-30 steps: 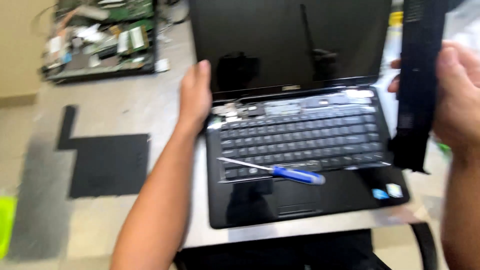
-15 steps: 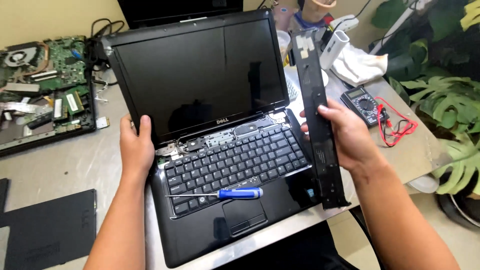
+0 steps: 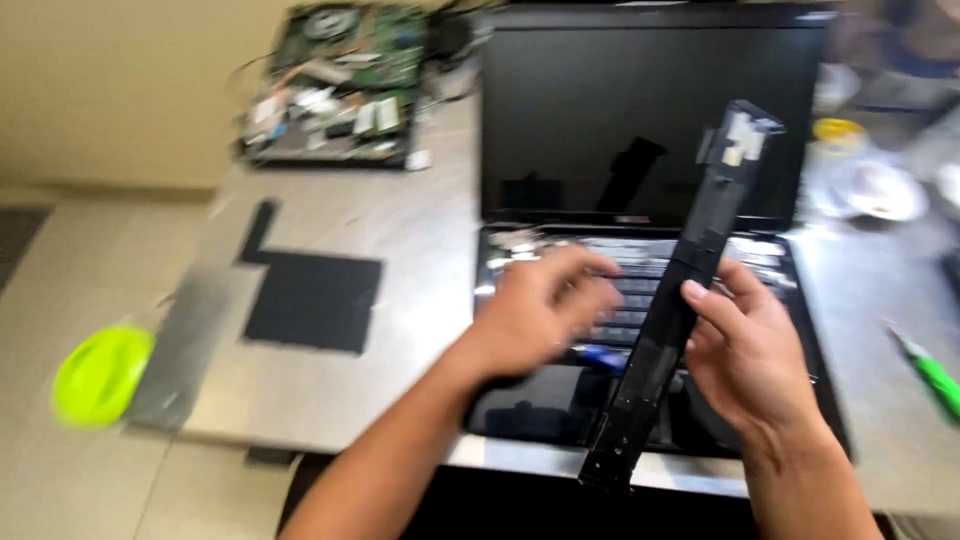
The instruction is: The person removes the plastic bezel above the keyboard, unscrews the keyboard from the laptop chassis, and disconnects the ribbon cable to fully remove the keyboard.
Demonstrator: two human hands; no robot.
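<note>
Black trim strip [image 3: 690, 290] gripped slantwise in right hand [image 3: 750, 360], fingers [image 3: 705, 300] wrapped around it, above open laptop [image 3: 650, 250] at desk [image 3: 400, 300] near edge. Left hand [image 3: 540, 310] over keyboard, fingers curled, grip blurred, cannot tell.

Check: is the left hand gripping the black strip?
No: only the right hand grips the black strip; the left hand hovers over the laptop keyboard.

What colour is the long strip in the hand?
Black, the strip in the right hand, head view.
</note>
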